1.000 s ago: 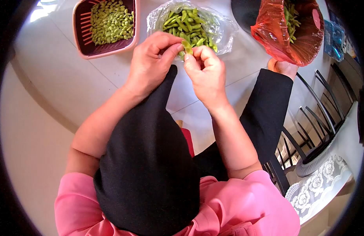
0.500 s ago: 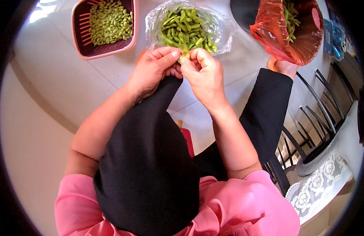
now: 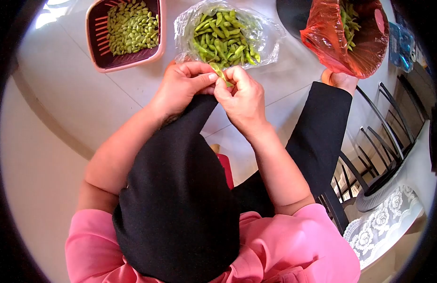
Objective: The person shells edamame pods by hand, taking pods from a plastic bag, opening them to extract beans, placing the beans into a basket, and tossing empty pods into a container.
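A green soybean pod [image 3: 219,71] is pinched between my two hands, its upper end pointing at the heap beyond. My left hand [image 3: 184,86] grips it from the left with thumb and fingers closed. From the right, my right hand [image 3: 243,98] holds its lower end in a pinch. Just past my fingers, whole soybean pods [image 3: 223,37] lie heaped in a clear plastic bag [image 3: 271,41]. Further left, shelled green beans [image 3: 133,29] fill part of a pink-rimmed dark basket [image 3: 162,33].
A red plastic bag [image 3: 322,52] with green pods or hulls [image 3: 349,24] inside stands at the upper right, beside my foot [image 3: 345,81]. A black metal rack [image 3: 390,137] and white lace cloth [image 3: 381,221] lie along the right. Pale floor tiles [image 3: 129,85] run beneath everything.
Both hands have drawn slightly back towards me with the pod. The pod is now tilted and shows more of its length between my fingers. Basket and bags have not moved.
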Demonstrator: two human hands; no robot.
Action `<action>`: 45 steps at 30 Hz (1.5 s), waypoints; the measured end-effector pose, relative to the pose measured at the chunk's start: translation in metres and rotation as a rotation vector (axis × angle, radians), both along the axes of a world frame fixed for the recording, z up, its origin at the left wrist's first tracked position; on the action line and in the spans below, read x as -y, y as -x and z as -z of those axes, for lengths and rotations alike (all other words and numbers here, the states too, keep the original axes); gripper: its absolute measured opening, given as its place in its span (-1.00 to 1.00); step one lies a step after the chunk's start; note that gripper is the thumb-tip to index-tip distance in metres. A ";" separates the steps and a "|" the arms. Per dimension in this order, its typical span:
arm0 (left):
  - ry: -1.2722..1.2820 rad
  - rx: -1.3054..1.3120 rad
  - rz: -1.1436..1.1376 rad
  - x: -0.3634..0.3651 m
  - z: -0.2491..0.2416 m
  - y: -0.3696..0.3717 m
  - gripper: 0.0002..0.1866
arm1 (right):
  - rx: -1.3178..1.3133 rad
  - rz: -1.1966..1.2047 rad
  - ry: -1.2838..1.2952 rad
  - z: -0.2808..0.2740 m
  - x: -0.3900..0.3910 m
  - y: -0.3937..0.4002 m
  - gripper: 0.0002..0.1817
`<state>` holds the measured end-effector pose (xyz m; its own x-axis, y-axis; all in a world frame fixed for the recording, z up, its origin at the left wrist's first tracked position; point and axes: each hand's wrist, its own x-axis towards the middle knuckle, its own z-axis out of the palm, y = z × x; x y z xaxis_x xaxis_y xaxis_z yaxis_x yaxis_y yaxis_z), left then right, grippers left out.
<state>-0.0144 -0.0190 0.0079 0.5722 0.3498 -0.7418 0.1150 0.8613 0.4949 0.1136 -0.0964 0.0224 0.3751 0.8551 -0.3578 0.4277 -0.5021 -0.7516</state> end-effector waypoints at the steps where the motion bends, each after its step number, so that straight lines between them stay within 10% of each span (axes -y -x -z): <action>1: 0.036 -0.013 -0.035 0.001 0.002 0.002 -0.86 | -0.042 0.031 0.023 0.001 0.000 0.003 -0.85; 14: 0.111 0.023 -0.032 -0.002 -0.001 0.003 -0.84 | 0.006 0.000 0.042 -0.016 0.000 -0.014 -0.89; 19: -0.560 -0.146 -0.164 -0.031 -0.009 0.022 -0.79 | 0.473 0.147 -0.677 -0.092 -0.014 -0.084 -0.76; 26: -1.388 -0.783 -0.040 -0.067 0.028 0.068 -0.75 | 0.957 0.220 -0.604 -0.096 -0.034 -0.150 -0.66; 33: -1.143 -0.530 -0.100 -0.058 0.031 0.055 -0.63 | 0.007 0.037 -0.085 0.036 -0.032 -0.044 -0.79; 38: -1.451 -0.567 -0.035 -0.042 0.015 0.032 -0.59 | 0.204 -0.010 0.017 0.096 -0.041 -0.021 -0.77; 45: -0.756 -0.311 0.167 -0.016 0.008 -0.008 -0.66 | -0.565 0.296 -0.091 0.046 -0.040 -0.044 -0.89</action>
